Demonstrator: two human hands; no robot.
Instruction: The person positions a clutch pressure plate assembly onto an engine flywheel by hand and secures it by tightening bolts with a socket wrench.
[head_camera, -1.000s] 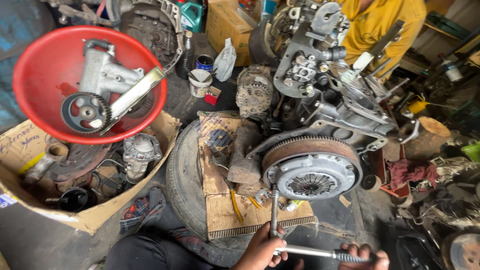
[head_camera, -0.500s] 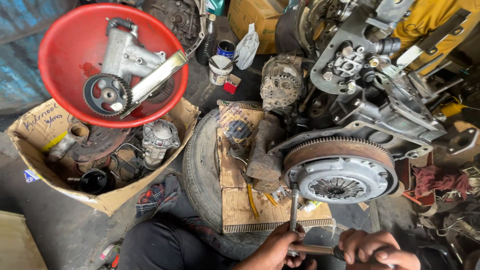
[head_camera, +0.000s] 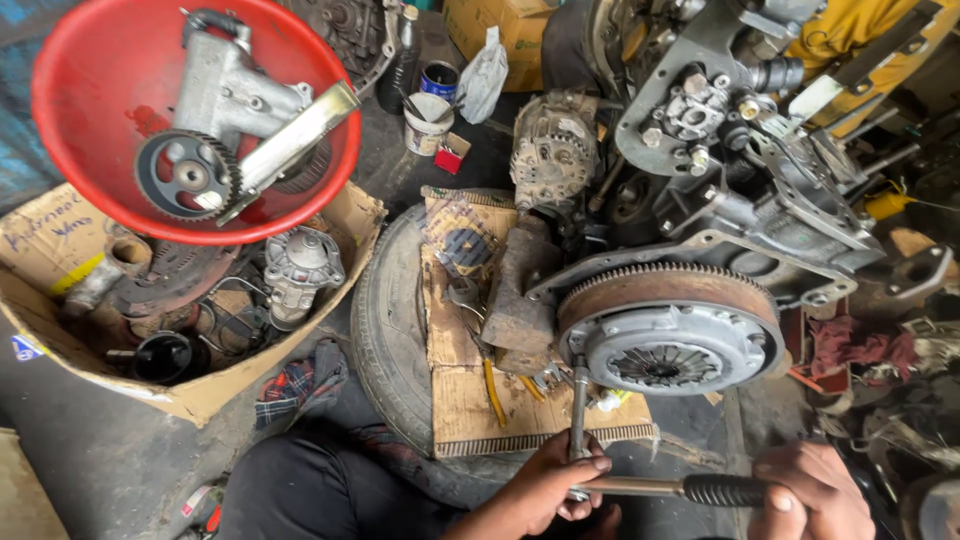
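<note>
The left hand (head_camera: 545, 485) curls closed around the head of a long socket wrench (head_camera: 640, 487), whose extension bar (head_camera: 578, 412) runs up to the near left edge of the clutch pressure plate (head_camera: 672, 345). The right hand (head_camera: 812, 490), at the near right, wraps shut on the wrench's black knurled grip (head_camera: 725, 490). The plate sits on the engine (head_camera: 760, 190), right of a tyre (head_camera: 385, 330).

Right hand (head_camera: 815, 490) cut off below

Dark, oily concrete floor (head_camera: 120, 480), seemingly daylit, with a corrugated blue wall (head_camera: 20, 150) at left.
</note>
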